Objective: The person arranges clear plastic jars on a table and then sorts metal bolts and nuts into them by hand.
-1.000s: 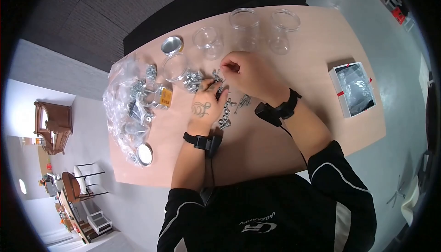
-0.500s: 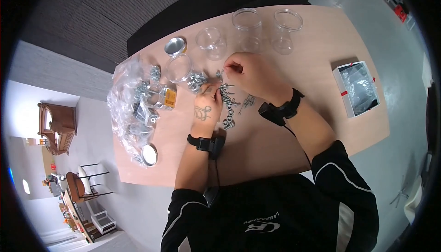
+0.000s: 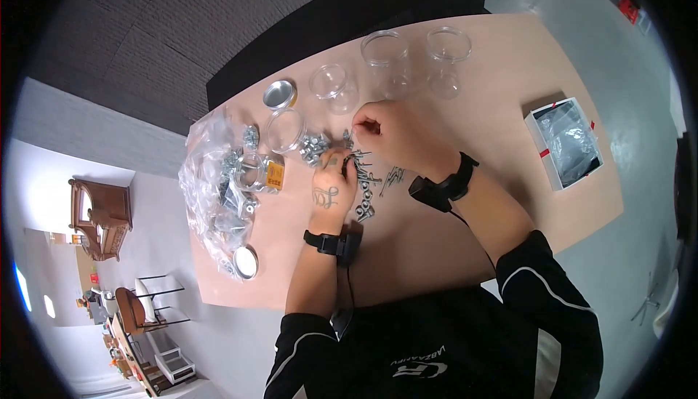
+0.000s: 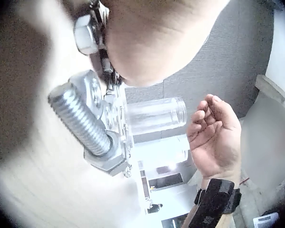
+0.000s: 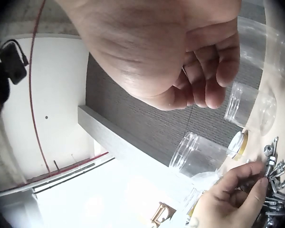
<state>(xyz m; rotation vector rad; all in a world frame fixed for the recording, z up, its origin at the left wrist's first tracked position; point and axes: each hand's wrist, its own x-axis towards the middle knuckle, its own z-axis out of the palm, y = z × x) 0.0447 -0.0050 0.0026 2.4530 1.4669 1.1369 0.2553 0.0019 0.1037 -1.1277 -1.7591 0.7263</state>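
Over the left side of a pile of metal bolts (image 3: pixel 367 175), the left hand (image 3: pixel 332 189) has its thumb and index finger close together. In the right wrist view, the left hand (image 5: pixel 232 199) pinches a bolt (image 5: pixel 269 170) at the pile's edge. The right hand (image 3: pixel 407 137) hovers beyond the pile, fingers loosely curled. Its palm shows in the left wrist view, where the right hand (image 4: pixel 216 142) holds nothing visible. A clear jar with nuts (image 3: pixel 314 149) lies beside the left fingers. A large bolt (image 4: pixel 80 118) and nuts are close to the left wrist camera.
Clear jars (image 3: pixel 385 50) stand along the table's far side, near a metal lid (image 3: pixel 279 94). Plastic bags of hardware (image 3: pixel 211 188) and a labelled jar (image 3: pixel 273 175) lie at left, another lid (image 3: pixel 246 262) near the front. At right is a white box (image 3: pixel 564 144) holding clear plastic.
The left hand's fingers have drawn together and back toward the left, uncovering more of the bolts. The right hand has stayed nearly in place over the table. The head view has shifted slightly.
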